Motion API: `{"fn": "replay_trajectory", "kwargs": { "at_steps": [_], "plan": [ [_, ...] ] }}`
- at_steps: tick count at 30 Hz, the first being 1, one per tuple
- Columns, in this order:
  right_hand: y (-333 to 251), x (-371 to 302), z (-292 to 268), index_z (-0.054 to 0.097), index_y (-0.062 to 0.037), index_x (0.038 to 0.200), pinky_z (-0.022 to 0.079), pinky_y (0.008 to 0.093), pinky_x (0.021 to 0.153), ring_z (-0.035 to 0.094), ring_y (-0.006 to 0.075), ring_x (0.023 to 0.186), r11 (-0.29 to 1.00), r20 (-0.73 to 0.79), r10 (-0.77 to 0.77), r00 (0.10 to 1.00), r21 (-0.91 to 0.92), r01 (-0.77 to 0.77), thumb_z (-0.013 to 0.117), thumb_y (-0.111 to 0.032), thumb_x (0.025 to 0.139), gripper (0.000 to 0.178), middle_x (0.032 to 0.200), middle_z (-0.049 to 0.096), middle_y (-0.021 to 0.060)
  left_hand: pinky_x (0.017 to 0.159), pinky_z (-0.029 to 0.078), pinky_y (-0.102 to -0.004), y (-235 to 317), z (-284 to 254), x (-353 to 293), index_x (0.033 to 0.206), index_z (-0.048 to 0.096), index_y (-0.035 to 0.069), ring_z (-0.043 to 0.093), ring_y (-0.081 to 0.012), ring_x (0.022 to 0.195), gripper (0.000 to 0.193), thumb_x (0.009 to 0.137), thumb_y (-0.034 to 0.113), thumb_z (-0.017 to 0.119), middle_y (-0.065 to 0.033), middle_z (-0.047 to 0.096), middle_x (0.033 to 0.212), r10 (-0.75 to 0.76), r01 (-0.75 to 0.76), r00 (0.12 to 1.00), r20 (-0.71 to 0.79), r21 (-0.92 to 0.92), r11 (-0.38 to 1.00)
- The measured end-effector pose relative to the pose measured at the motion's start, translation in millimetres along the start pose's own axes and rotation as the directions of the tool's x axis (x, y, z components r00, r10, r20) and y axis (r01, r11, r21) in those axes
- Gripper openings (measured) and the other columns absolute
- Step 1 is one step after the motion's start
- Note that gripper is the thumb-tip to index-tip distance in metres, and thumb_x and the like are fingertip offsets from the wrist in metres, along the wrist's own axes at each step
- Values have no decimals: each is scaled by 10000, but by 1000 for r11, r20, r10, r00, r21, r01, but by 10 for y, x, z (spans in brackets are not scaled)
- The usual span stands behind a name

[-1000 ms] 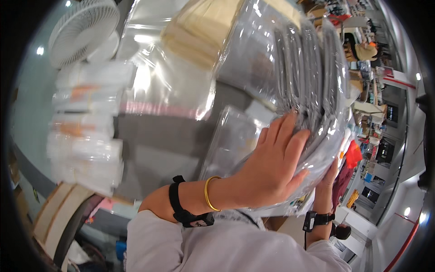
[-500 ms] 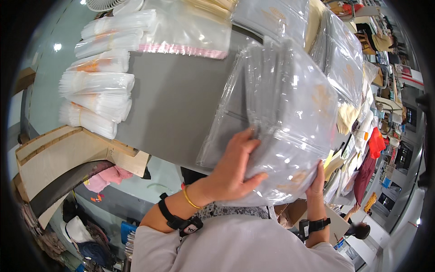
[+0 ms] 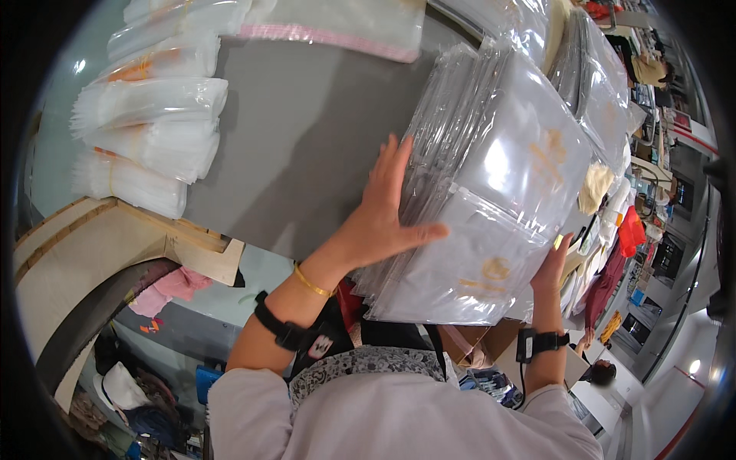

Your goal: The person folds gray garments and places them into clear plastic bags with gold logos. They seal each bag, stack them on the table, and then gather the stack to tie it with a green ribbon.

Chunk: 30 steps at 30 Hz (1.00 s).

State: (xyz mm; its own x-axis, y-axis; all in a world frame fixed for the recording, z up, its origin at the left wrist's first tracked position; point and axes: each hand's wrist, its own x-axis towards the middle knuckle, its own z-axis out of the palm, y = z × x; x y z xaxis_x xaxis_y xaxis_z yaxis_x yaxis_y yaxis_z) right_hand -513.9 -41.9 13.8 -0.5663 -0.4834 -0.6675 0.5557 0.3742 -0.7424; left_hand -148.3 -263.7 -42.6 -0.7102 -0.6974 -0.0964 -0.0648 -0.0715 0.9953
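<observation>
A thick stack of clear plastic bags (image 3: 498, 222) with gold print lies on the grey table's near right part. Its left edges are fanned in several layers. My left hand (image 3: 383, 211) is at the stack's left side, fingers stretched and spread, with the thumb reaching over the top bag. Whether the fingertips touch the edges I cannot tell. Against the stack's right edge stands my right hand (image 3: 550, 264), its visible fingers straight and pointing up. Part of that hand is hidden by the bags.
Bundles of clear bags (image 3: 146, 111) line the table's left side. A large clear bag with a pink strip (image 3: 330, 38) lies at the far side. More printed bags (image 3: 602, 84) are stacked at far right. A wooden frame (image 3: 84, 253) stands at near left; a person (image 3: 602, 373) is in the background.
The bags have come together into a more even stack, and the separate bag layers at left have closed up. My left hand has moved off the top to the left side, its fingers spreading.
</observation>
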Motion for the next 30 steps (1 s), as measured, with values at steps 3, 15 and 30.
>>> {"fn": "replay_trajectory", "kwargs": {
  "at_steps": [3, 15, 30],
  "plan": [
    [-33, 226, 96, 274, -108, 1615, 374, 447, 1159, 457, 282, 1392, 993, -130, -67, 989, -110, 53, 398, -764, 974, 925, 1580, 408, 100, 1261, 101, -493, 8, 91, 215, 1636, 42, 23, -14, -383, 1580, 1125, 890, 494, 739, -256, 13, 1694, -108, 112, 987, 117, -27, 993],
    [19, 374, -173, 301, -76, 1588, 411, 443, 1132, 485, 293, 1366, 994, -55, -84, 995, -76, 79, 414, -688, 1014, 847, 1552, 445, 99, 1198, 298, -458, -27, 288, -130, 1579, 302, 40, 282, -399, 1510, 844, 931, 396, 710, -269, 264, 1623, 0, -63, 955, -295, -204, 977],
    [3343, -973, 137, 671, -57, 989, 495, 387, 600, 644, 275, 626, 327, 464, 469, 751, -881, 340, 643, -354, 997, 298, 738, 669, 131, 792, 523, -464, -2457, 428, -4354, 970, 662, 47, 643, -370, 897, 118, 926, 155, 681, -137, 653, 943, -523, 625, 774, -357, 305, 718]
  ]
}}
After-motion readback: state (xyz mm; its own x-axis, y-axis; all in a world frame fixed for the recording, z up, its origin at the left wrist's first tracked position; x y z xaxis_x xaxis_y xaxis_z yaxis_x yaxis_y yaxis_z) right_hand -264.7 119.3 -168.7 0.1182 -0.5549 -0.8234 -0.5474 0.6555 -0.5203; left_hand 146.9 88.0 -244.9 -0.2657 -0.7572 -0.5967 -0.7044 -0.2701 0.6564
